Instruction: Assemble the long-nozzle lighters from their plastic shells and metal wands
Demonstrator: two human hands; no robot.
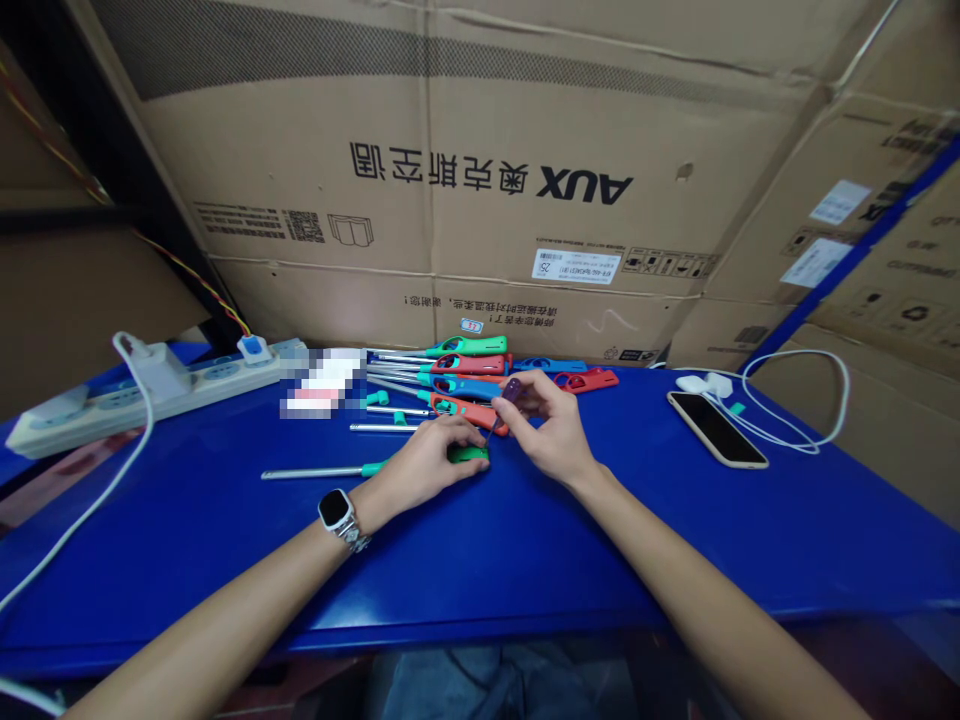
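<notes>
Left hand [431,462] covers green lighter [469,454]; screwdriver [511,392] tip hidden.

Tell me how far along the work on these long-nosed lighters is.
In hand: the left hand holds a green lighter on the blue table while the right hand applies a purple-handled screwdriver. A pile of lighters lies behind; which of them are finished cannot be told.

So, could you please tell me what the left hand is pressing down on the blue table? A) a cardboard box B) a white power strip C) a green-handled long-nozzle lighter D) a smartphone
C: the left hand covers the green handle of a green-handled long-nozzle lighter, whose metal tube sticks out to the left across the blue table.
</notes>
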